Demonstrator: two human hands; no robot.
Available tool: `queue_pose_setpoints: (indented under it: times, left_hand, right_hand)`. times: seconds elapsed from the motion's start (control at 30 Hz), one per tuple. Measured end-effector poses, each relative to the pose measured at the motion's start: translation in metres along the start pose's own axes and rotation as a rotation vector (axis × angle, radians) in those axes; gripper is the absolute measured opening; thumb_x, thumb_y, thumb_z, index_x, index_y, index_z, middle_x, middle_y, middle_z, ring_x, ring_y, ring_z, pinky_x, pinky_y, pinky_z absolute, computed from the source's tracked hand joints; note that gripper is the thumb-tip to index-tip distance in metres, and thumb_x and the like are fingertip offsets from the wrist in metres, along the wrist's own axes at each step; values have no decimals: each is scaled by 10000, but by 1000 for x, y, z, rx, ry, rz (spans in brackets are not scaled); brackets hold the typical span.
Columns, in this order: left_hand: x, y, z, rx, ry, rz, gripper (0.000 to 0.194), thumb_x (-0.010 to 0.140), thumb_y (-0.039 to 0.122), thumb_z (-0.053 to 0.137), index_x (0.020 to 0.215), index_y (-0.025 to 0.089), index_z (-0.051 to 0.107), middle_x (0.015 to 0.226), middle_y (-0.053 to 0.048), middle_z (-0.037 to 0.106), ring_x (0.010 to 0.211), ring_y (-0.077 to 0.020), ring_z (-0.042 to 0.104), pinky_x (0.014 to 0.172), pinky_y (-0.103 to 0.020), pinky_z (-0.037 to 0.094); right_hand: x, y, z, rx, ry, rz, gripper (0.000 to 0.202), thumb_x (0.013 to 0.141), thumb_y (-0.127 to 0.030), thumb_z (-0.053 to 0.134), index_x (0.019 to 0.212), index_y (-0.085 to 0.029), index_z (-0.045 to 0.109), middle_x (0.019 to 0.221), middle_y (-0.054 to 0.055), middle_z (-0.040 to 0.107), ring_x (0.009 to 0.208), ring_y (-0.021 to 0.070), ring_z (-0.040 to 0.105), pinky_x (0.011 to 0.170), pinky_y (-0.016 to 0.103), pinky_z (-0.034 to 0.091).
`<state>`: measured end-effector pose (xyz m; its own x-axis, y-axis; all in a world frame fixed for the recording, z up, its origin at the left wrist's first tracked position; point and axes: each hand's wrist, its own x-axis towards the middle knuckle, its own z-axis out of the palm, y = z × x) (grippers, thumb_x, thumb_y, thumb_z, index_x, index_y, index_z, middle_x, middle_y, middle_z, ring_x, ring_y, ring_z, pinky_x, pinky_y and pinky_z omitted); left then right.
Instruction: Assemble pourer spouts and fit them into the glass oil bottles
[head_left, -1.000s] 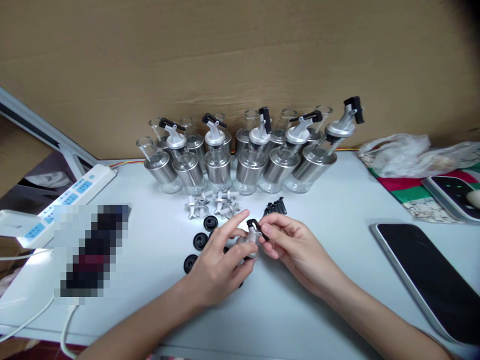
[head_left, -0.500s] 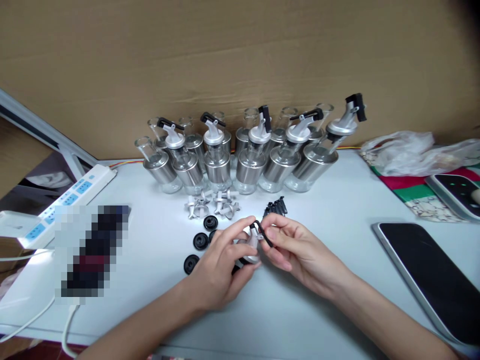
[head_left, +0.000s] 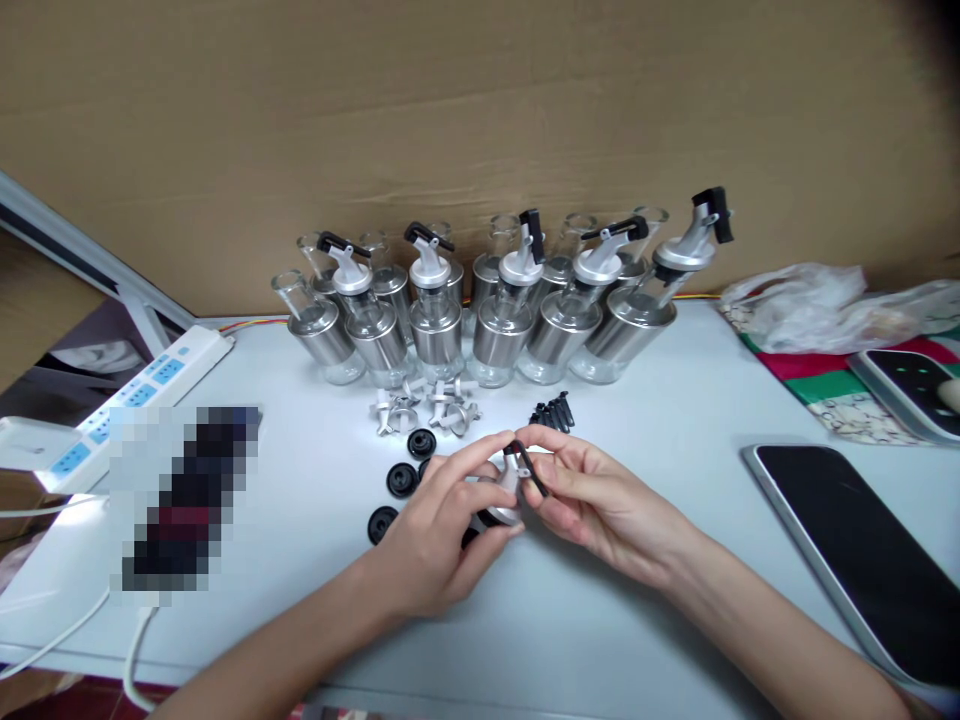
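Observation:
My left hand (head_left: 450, 520) is closed around a silver pourer spout (head_left: 510, 490), keeping it tilted over the table. With thumb and fingers, my right hand (head_left: 592, 495) pinches a black lever (head_left: 535, 472) at the spout's tip. The lever lies against the spout; whether it is fully fixed I cannot tell. Black round stoppers (head_left: 403, 480) lie beside my left hand, partly covered by it. Beyond the hands are loose silver spouts (head_left: 450, 410) and a small pile of black levers (head_left: 553, 412).
Glass bottles with steel sleeves (head_left: 437, 335) stand at the back, several topped with pourers. A power strip (head_left: 161, 375) and a pixelated phone-like object are on the left. To the right lie a dark-screened device (head_left: 855, 550), a plastic bag (head_left: 825, 305) and another device (head_left: 911, 390).
The right fingers have shifted slightly around the lever, which sits a little further right. The left hand keeps its hold on the spout.

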<state>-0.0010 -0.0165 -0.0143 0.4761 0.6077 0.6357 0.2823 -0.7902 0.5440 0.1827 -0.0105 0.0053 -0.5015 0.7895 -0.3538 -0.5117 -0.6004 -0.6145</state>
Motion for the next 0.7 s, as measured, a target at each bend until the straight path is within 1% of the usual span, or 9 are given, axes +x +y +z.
queue_pose_setpoints:
  times: [0.07, 0.13, 0.23, 0.3, 0.37, 0.47, 0.57, 0.7]
  left_hand:
    - [0, 0, 0, -14, -10, -16, 166, 904, 165, 512, 1066, 165, 475, 1271, -218, 532, 935, -179, 622, 834, -357, 516]
    - [0, 0, -1, -29, -25, -27, 169, 904, 160, 508, 1069, 166, 474, 1280, -217, 528, 1012, -203, 616, 857, -367, 510]
    - [0, 0, -2, -66, -46, -60, 161, 903, 164, 508, 1062, 168, 478, 1274, -207, 535, 1171, -238, 552, 911, -384, 496]
    - [0, 0, -2, -94, -53, -83, 153, 906, 175, 513, 1055, 172, 482, 1271, -199, 536, 1214, -236, 525, 942, -384, 485]
    - [0, 0, -3, -113, -54, -84, 155, 907, 184, 519, 1058, 171, 482, 1277, -198, 528, 1228, -228, 517, 965, -375, 476]
    - [0, 1, -3, -119, -53, -67, 152, 911, 189, 519, 1056, 167, 483, 1273, -198, 529, 1225, -218, 519, 971, -362, 474]
    - [1, 1, -3, -102, -50, -52, 132, 911, 184, 516, 1038, 160, 490, 1269, -199, 533, 1208, -211, 531, 970, -350, 475]
    - [1, -1, -3, -77, -49, -34, 129, 908, 162, 511, 1036, 160, 494, 1274, -194, 539, 1206, -204, 534, 967, -337, 479]
  right_hand:
    - [0, 1, 1, -36, -9, -14, 346, 694, -326, 794, 971, -180, 647, 560, -47, 545, 451, 56, 446, 463, 162, 387]
    - [0, 2, 1, -104, -9, -34, 318, 716, -383, 769, 927, -167, 670, 641, -17, 561, 525, 77, 469, 551, 210, 414]
    - [0, 2, 2, -229, -42, -63, 309, 757, -444, 716, 832, -147, 678, 667, -5, 516, 579, 95, 435, 599, 239, 385]
    - [0, 2, 2, -277, -70, -77, 332, 772, -469, 691, 860, -150, 680, 632, -17, 470, 585, 105, 403, 607, 247, 366]
    - [-1, 2, 2, -302, -79, -96, 343, 774, -482, 684, 882, -156, 678, 621, -23, 443, 597, 113, 391, 617, 249, 360]
    - [-1, 4, 1, -355, -77, -137, 342, 789, -482, 669, 903, -160, 669, 674, -13, 449, 615, 112, 381, 617, 243, 348]
    - [-2, 6, -2, -434, -99, -178, 313, 845, -469, 609, 930, -170, 650, 734, -2, 462, 643, 113, 390, 626, 237, 346]
    - [-3, 6, -4, -553, -108, -234, 294, 895, -467, 533, 914, -190, 628, 745, -4, 458, 679, 126, 410, 649, 238, 366]
